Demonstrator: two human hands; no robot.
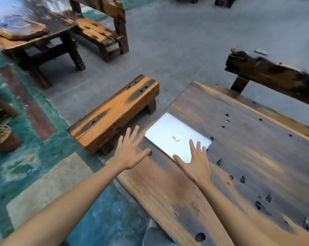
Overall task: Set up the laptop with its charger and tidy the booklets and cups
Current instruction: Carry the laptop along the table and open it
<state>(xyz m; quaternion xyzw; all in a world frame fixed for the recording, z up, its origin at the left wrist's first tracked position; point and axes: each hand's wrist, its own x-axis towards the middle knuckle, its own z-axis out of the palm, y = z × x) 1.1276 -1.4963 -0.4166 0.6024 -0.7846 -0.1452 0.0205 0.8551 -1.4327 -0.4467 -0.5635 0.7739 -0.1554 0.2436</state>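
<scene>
- Two bare arms are reaching out from the bottom of the view, over the near edge of the wooden table [168, 201].
- Left hand [130, 153] is spreading its fingers wide and holding nothing; it is hanging by the table's left edge, just beside the laptop [175, 135].
- Right hand [196, 162] is lying flat and loose, with its fingers resting on the laptop's near corner.
- Silver laptop is sitting shut, close to the table's left edge.
- To open it well, I think one hand should be pressing the base down while the other is lifting the lid slowly.
- No charger, booklets or cups are showing.
- One brown pot [4, 138] is sitting on the floor at far left; I cannot tell what is filling it.
</scene>
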